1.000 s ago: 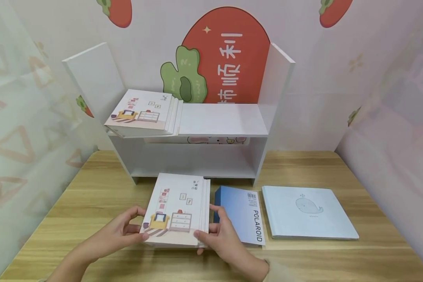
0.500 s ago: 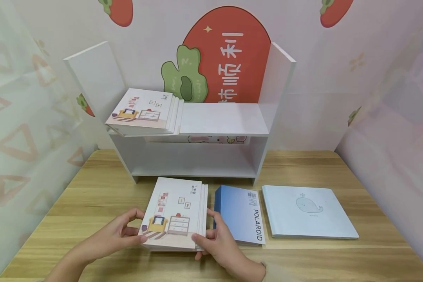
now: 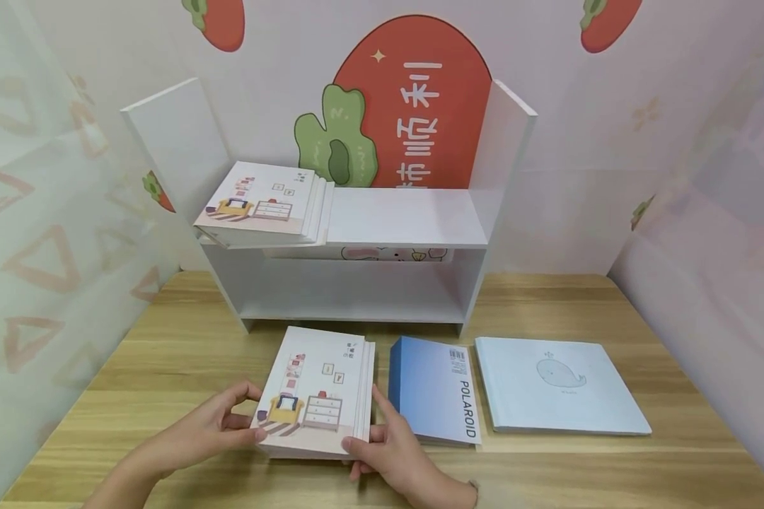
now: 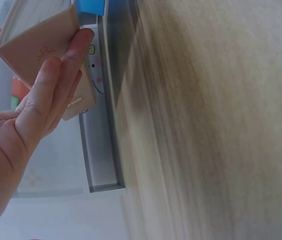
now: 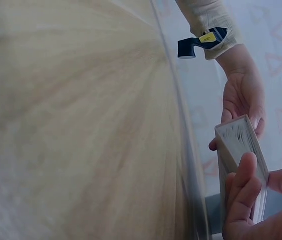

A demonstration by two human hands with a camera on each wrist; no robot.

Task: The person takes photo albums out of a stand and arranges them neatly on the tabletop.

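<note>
Both hands hold a thick white book [image 3: 321, 385] low over the front of the table; its cover shows a yellow armchair and a chest of drawers. My left hand [image 3: 219, 428] grips the left edge, thumb on the cover's lower corner and fingers along the side. My right hand [image 3: 395, 449] holds the lower right side, its thumb on top and some fingertips beneath. The left wrist view shows the book's beige side [image 4: 38, 52] and page edges above my left fingers [image 4: 43, 92]. In the right wrist view, the page block [image 5: 238, 137] stands between the two hands.
Behind stands a white two-tier shelf [image 3: 407, 215] with a matching book [image 3: 261, 201] lying on its upper left. Right of the held book lie a blue POLAROID book [image 3: 429, 389] and a pale blue whale book [image 3: 560, 385] on the wooden table [image 3: 547, 463]. Curtains hang at both sides.
The held book has moved toward the table's front edge and slightly left, both hands moving with it. The shelf and the other books stay where they were.
</note>
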